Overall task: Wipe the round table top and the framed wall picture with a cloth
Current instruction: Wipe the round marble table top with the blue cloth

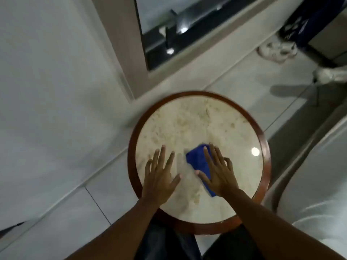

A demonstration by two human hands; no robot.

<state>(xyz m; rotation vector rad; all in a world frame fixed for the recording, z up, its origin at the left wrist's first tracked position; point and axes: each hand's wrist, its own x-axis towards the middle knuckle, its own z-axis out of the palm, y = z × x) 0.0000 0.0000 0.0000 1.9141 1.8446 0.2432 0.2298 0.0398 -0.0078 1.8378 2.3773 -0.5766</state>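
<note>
A round table (187,121) with a pale marbled top and a reddish-brown wooden rim stands in front of me. A folded blue cloth (198,160) lies on its near right part. My right hand (217,171) presses flat on the cloth with fingers spread, covering its right side. My left hand (161,177) rests flat on the bare top to the left of the cloth, fingers apart, holding nothing. No framed wall picture shows in this view.
A pale wall (47,81) fills the left. A dark window or glass door (169,30) in a light frame rises behind the table. White shoes (277,50) lie on the tiled floor at the back right. A pale upholstered seat (319,175) curves close to the table's right.
</note>
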